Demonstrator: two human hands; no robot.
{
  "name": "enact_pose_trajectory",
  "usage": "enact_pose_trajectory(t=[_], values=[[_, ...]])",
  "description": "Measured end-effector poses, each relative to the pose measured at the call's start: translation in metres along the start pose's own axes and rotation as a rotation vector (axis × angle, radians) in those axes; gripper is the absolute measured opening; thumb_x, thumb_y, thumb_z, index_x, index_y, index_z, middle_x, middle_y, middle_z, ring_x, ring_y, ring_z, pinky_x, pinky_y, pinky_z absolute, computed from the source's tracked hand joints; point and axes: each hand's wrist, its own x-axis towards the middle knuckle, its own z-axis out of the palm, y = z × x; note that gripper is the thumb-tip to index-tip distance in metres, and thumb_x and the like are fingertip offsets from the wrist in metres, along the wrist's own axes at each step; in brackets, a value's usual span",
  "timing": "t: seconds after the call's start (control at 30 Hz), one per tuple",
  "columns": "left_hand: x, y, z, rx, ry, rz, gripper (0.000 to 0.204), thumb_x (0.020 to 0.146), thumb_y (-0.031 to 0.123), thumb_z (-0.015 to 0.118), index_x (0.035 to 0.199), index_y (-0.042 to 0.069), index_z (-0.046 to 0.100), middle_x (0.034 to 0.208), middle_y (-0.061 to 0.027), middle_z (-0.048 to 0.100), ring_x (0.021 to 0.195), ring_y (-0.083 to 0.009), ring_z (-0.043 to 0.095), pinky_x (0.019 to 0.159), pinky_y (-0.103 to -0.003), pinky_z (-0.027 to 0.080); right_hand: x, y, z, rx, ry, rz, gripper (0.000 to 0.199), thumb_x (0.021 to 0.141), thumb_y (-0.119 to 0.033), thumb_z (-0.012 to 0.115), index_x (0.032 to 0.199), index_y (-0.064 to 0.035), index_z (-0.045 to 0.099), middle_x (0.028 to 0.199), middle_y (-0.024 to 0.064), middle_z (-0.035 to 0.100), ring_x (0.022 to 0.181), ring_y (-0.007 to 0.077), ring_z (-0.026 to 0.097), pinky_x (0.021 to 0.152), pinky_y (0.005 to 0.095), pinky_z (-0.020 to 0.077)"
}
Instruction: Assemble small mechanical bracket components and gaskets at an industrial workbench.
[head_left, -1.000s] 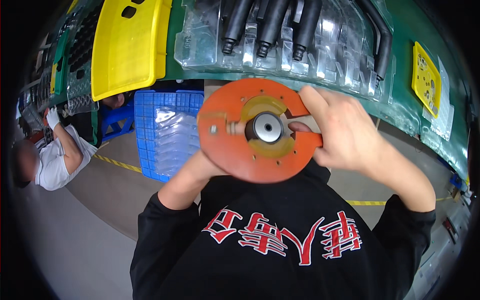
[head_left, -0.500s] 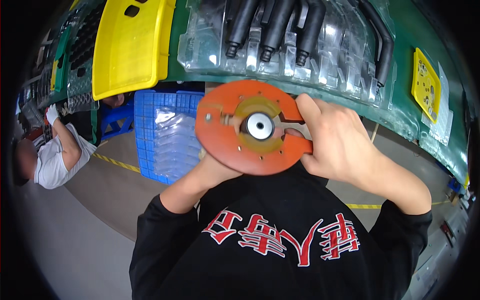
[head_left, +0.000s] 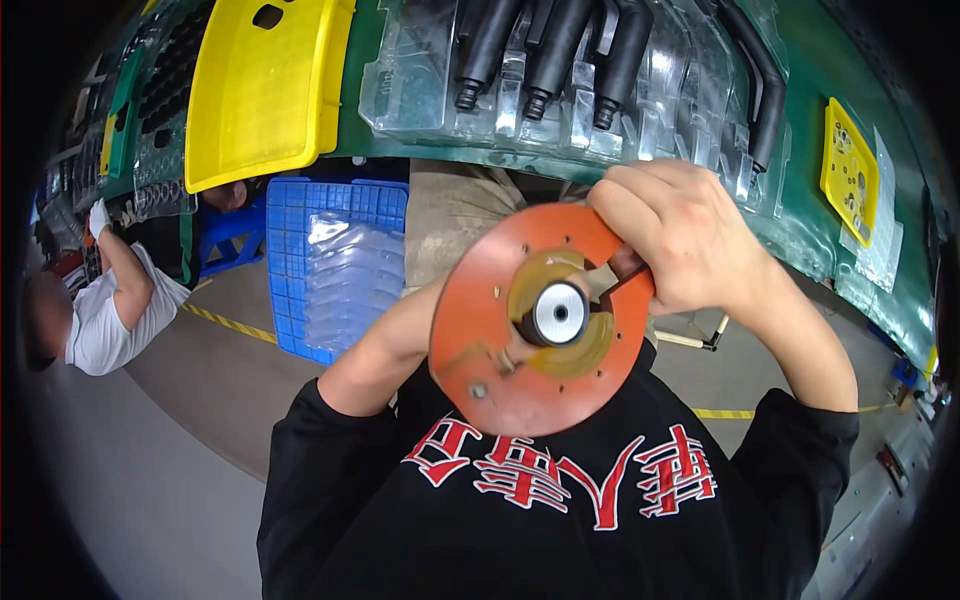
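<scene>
In front of my chest is a round orange-red plate [head_left: 465,315] with small holes round its face and a slot cut in from its edge. A yellowish-brown ring [head_left: 533,275] sits in its middle, around a short black cylinder [head_left: 560,313] with a silvery end face. My right hand [head_left: 690,240] is closed on the plate's upper right edge, beside the slot. From the lower left my left hand [head_left: 423,308] reaches behind the plate. Its fingers are hidden there, so its grip does not show.
On the green bench [head_left: 800,225] ahead, black angled tubular parts [head_left: 545,65] lie in a clear plastic tray [head_left: 405,85]. A yellow bin [head_left: 260,95] stands left, a small yellow tray [head_left: 850,170] right. Below is a blue crate [head_left: 290,260] with clear plastic trays. Another person [head_left: 115,310] works far left.
The plate has moved toward me and slightly right, turning counterclockwise, so its slot now points to the upper right. My right hand has shifted a little up and right with the edge.
</scene>
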Motion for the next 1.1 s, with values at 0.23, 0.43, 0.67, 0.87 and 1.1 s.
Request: enact_pose_trajectory(t=[0.23,0.43,0.67,0.87,1.1], values=[[-0.003,-0.013,-0.013,-0.097,0.097,0.062,0.056,0.090,0.016,0.070,0.139,0.004,0.045,0.132,-0.0131,0.058,0.119,-0.0247,0.060,0.104,-0.036,0.050,-0.008,-0.035,0.004,0.026,-0.051,0.417,0.030,0.063,-0.014,0.067,0.085,-0.0054,0.049,0.074,0.0071,0.047,0.061,0.0264,0.044,0.060,0.0345,0.0416],[0.008,-0.006,0.006,0.111,-0.133,0.082,0.047,0.084,0.010,0.071,0.128,0.002,0.055,0.118,-0.0079,0.065,0.108,-0.0169,0.063,0.096,-0.028,0.052,0.012,0.006,-0.003,-0.069,0.132,-0.245,0.029,0.066,-0.011,0.068,0.088,-0.0050,0.050,0.073,0.0067,0.047,0.061,0.0268,0.046,0.061,0.0345,0.0432],[-0.003,-0.008,-0.001,0.453,0.112,0.332,0.048,0.092,0.028,0.068,0.129,0.003,0.052,0.112,-0.0069,0.064,0.107,-0.0158,0.062,0.094,-0.028,0.050,-0.004,-0.044,-0.008,0.015,-0.154,0.294,0.017,0.078,-0.010,0.062,0.087,-0.0074,0.048,0.079,0.0065,0.048,0.068,0.0248,0.050,0.065,0.0340,0.0436],[-0.001,0.002,0.008,0.040,0.063,0.148,0.048,0.080,0.010,0.077,0.123,0.001,0.058,0.114,-0.0064,0.065,0.103,-0.0161,0.062,0.088,-0.023,0.051,0.004,-0.008,0.000,0.015,0.103,-0.021,0.023,0.075,-0.015,0.066,0.091,-0.0041,0.054,0.078,0.0074,0.049,0.064,0.0255,0.047,0.063,0.0345,0.0425],[-0.003,-0.029,0.034,-0.344,0.138,0.332,0.040,0.090,0.016,0.069,0.125,0.003,0.055,0.117,-0.0091,0.061,0.105,-0.0184,0.062,0.093,-0.026,0.050,0.015,-0.001,-0.007,-0.078,0.064,-0.235,0.028,0.073,-0.015,0.068,0.093,-0.0028,0.055,0.079,0.0078,0.050,0.064,0.0261,0.047,0.064,0.0344,0.0431]])
